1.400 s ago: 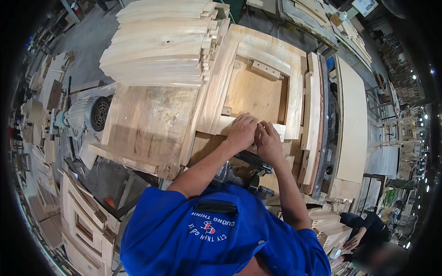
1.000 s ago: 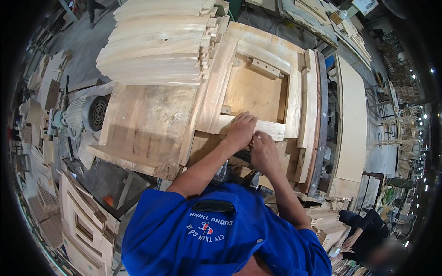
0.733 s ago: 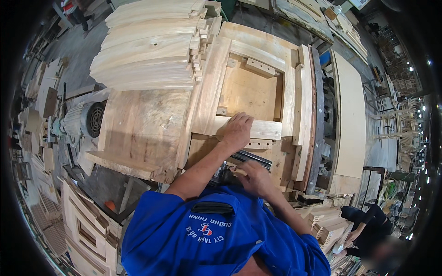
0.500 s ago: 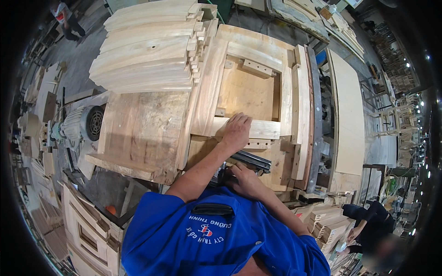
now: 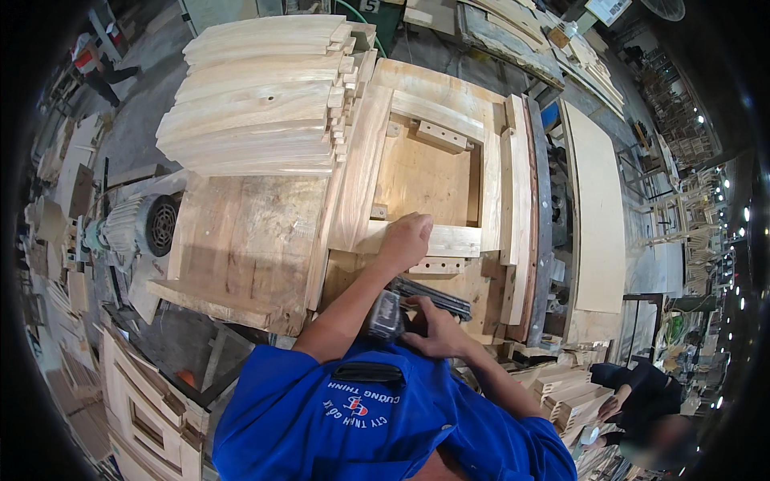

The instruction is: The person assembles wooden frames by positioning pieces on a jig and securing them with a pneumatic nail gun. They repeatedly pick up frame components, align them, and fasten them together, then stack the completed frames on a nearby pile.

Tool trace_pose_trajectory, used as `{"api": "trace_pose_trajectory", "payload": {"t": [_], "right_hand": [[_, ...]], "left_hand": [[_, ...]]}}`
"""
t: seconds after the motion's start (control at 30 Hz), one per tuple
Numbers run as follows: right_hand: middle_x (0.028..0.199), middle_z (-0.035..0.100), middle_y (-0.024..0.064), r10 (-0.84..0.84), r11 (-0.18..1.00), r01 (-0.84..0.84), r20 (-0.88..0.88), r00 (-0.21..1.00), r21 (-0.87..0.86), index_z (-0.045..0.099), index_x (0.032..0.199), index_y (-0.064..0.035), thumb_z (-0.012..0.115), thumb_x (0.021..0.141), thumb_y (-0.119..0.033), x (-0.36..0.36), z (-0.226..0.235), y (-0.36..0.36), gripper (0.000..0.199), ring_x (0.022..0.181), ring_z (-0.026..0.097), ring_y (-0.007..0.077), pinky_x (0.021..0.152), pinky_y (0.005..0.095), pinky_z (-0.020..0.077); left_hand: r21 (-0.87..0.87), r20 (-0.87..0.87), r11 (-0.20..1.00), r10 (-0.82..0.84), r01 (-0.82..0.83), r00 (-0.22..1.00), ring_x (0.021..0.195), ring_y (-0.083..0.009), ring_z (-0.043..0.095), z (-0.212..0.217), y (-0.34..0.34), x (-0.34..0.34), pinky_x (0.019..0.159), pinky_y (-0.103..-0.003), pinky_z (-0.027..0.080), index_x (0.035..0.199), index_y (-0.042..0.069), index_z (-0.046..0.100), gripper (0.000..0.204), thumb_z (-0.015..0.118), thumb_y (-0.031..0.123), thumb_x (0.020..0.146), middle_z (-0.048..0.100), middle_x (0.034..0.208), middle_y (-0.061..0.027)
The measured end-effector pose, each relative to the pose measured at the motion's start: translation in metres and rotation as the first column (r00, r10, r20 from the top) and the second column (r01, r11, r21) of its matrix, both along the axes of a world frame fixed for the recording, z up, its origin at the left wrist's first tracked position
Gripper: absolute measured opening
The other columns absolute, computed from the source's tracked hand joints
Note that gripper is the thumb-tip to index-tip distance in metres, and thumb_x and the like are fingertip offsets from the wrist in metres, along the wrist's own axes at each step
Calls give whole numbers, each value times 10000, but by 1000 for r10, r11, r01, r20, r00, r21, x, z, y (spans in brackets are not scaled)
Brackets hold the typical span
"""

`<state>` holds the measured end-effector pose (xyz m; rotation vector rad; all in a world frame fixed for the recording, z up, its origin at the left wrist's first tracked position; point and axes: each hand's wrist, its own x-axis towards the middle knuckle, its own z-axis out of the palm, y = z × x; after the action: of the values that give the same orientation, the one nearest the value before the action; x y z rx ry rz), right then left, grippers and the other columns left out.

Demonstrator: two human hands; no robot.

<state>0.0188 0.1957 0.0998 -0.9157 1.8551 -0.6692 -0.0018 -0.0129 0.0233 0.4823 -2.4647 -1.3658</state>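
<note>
On the wooden frame (image 5: 437,172), keep your left hand (image 5: 405,240) flat on the rail (image 5: 425,239); your right hand (image 5: 433,329), grip closed round the nail gun (image 5: 409,309), brings it square.

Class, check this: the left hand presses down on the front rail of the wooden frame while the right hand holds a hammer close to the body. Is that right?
Not quite. The right hand holds a dark nail gun, not a hammer, as the head view shows. The left hand does press on the front rail of the wooden frame.

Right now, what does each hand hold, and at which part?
The right hand grips a dark nail gun around its body, near the chest. The left hand holds nothing; it presses flat on the front rail of the wooden frame.
</note>
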Motion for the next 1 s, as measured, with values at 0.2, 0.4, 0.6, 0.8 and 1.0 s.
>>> {"api": "trace_pose_trajectory", "payload": {"t": [0.2, 0.4, 0.6, 0.8, 1.0], "right_hand": [[919, 735, 77, -273, 934, 337, 375, 886, -116, 635, 1201, 19, 789, 919, -161, -49, 42, 40, 369, 826, 712, 184, 765, 351, 583], [755, 700, 101, -603, 658, 742, 503, 620, -126, 618, 1151, -49, 684, 1040, -321, -134, 91, -34, 301, 628, 696, 186, 560, 329, 578], [775, 677, 116, -562, 633, 765, 611, 558, -117, 667, 1161, -18, 652, 1050, -442, -239, 84, -166, 439, 615, 672, 204, 574, 346, 581], [760, 655, 58, -452, 769, 622, 561, 693, -149, 683, 1155, 20, 587, 1061, -538, -290, 49, -263, 574, 611, 644, 158, 591, 293, 582], [757, 637, 54, -404, 806, 579, 597, 693, -127, 660, 1120, 31, 573, 1071, -536, -305, 33, -312, 576, 618, 631, 150, 603, 289, 570]], "left_hand": [[581, -116, 791, 312, -190, 943, 1056, -127, 679, 0, 1, 33, 940, -283, 527, 1273, -35, 666, 347, 551, 251, 1112, 753, 1138, -102], [857, -121, 510, 67, 70, 990, 962, -121, 631, -1, 45, 21, 880, -296, 524, 1274, -38, 649, 421, 507, 333, 1138, 709, 1025, -57], [866, -62, 480, 375, -136, 925, 748, -117, 629, 23, 2, -65, 649, -298, 502, 1297, -41, 614, 434, 602, 339, 1089, 679, 885, -69], [892, 83, 361, 463, -273, 882, 682, -69, 585, 11, -74, -111, 591, -263, 499, 1260, 14, 660, 389, 604, 354, 1080, 654, 840, 5], [894, 99, 337, 495, -295, 863, 640, -55, 554, -10, -112, -128, 583, -266, 498, 1203, 45, 670, 336, 584, 348, 1084, 640, 810, 24]]}}
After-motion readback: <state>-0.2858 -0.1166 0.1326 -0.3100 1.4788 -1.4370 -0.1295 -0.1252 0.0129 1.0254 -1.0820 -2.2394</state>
